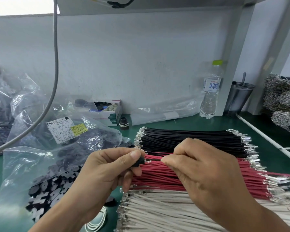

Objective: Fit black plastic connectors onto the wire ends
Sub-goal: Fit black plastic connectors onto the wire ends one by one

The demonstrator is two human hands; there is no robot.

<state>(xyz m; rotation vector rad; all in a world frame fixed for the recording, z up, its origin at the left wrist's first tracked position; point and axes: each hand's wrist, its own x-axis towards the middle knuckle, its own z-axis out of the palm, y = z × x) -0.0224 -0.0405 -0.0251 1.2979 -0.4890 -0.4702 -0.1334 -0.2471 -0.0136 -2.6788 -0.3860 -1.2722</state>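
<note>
Nearest us, white wires [157,213] lie in a flat bundle on the green worktop [182,123], with red wires [166,178] beyond them and black wires [191,139] farther still, all tipped with metal terminals. Above the red bundle we see the left hand [99,174] pinching a black connector [140,160] between thumb and fingers [134,154], clenched round it. The right hand [203,173] pinches a single dark wire [153,159] just beside that connector, its end meeting the connector's face; whether it is seated inside we cannot tell. To the left lies a clear bag of black connectors [57,178] bearing a printed label [64,131]. Farther back, against the wall, stand a small open carton [107,113], a water bottle [211,91] and a lidded tumbler [239,97].
</note>
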